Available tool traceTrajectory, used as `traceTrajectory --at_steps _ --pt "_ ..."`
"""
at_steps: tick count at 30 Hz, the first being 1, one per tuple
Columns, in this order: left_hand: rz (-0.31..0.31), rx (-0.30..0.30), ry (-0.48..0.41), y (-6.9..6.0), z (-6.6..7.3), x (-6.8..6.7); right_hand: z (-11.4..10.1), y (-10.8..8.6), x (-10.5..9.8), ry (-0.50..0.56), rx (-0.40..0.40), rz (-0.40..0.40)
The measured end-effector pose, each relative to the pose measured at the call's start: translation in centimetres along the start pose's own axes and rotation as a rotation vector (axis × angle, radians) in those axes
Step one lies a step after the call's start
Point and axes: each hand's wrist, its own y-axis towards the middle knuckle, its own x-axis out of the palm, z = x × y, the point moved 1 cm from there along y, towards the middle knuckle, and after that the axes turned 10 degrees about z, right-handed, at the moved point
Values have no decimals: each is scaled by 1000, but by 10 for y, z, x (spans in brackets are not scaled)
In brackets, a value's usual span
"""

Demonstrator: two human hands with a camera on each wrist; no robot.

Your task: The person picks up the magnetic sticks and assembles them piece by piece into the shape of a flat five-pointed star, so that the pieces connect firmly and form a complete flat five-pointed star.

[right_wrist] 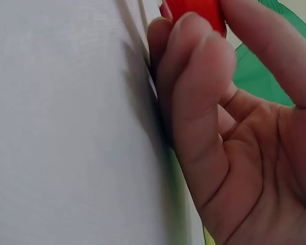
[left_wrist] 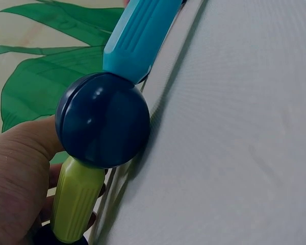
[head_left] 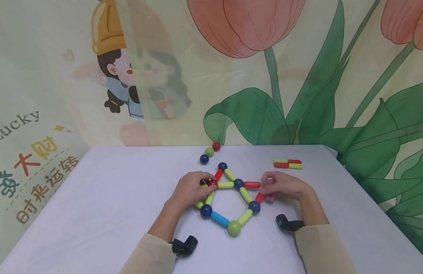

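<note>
A frame of magnetic sticks and balls lies on the white table, with yellow-green sticks (head_left: 245, 195), a blue stick (head_left: 220, 219), dark blue balls (head_left: 206, 211) and a green ball (head_left: 234, 228). At its left, my left hand (head_left: 191, 187) grips the red ball (head_left: 213, 184), its fingers partly covering it. The left wrist view shows a dark blue ball (left_wrist: 104, 120) beside that hand. On the right, my right hand (head_left: 283, 185) pinches a red stick (right_wrist: 196, 13) between thumb and fingers. Two red sticks (head_left: 251, 184) reach toward these fingertips; which one is pinched I cannot tell.
Behind the frame, a loose red ball (head_left: 216, 146), green ball (head_left: 209, 152) and dark blue ball (head_left: 204, 159) stand in a row. Two red and yellow-green stick pairs (head_left: 288, 163) lie at the back right. A printed cloth (head_left: 239, 95) hangs behind the table (head_left: 95, 213).
</note>
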Motion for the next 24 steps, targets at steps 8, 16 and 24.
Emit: traceTrajectory --at_steps 8,16,24 --pt "-2 -1 6 1 0 1 -15 0 -1 -272 -2 250" --pt "4 -7 -8 1 -2 -3 -65 17 21 -348 -122 466" --pt "-48 -36 -62 1 -5 -8 -100 47 49 -280 -193 488"
